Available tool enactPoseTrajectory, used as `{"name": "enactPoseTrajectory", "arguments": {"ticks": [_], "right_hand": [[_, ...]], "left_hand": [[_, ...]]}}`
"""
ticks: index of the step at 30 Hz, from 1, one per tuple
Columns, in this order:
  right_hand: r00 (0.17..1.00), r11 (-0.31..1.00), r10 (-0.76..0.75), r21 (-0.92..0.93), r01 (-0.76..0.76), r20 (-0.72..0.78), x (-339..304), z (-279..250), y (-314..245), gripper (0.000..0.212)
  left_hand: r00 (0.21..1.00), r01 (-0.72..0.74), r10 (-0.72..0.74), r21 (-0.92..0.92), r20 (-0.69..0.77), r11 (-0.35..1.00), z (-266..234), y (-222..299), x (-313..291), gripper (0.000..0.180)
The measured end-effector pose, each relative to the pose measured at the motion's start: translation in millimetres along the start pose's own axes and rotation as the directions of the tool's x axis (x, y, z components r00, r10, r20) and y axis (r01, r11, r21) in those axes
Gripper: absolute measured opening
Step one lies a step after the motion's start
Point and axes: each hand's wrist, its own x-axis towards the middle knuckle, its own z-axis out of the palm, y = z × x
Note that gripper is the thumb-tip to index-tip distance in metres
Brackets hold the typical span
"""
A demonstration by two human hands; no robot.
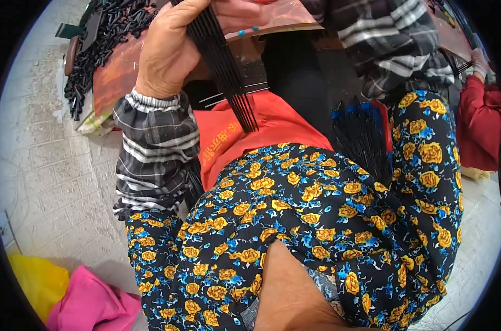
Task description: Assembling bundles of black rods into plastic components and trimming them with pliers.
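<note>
Pale tiled floor point(68, 171) spread left of a reddish table point(115, 83) heaped with black pieces point(115, 33). The person's left hand point(170, 47) was closed around 1 bundle of thin black rods point(220, 58), slanting down over red cloth point(292, 121); the right hand was out of view, its grip impossible to tell.

A: What are the oversleeves point(158, 146) like?
B: Black, grey and white plaid, gathered cuff point(156, 100).
A: And the top point(250, 231)?
B: Black, with yellow roses and blue sprigs.
A: Apron point(294, 124)?
B: Red, with yellow lettering.
</note>
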Motion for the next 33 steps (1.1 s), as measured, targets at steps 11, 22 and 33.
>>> {"name": "enactPoseTrajectory", "arguments": {"ticks": [11,22,33], "right_hand": [[0.916,0.988,-0.120,-0.135,0.073,-0.383,-91,131,119,0.046],[0.647,0.722,0.204,0.559,0.407,-0.735,-61,152,113,0.034],[0.841,0.957,0.004,0.245,0.153,-0.541,-113,-8,18,0.023]], "left_hand": [[0.345,-0.313,0.572,0.483,-0.744,0.818,29,52,6,0.029],[0.297,-0.508,0.526,0.334,-0.797,0.794,-26,4,-17,0.034],[0.565,0.243,0.590,0.799,-0.577,0.550,99,-55,-15,0.020]]}}
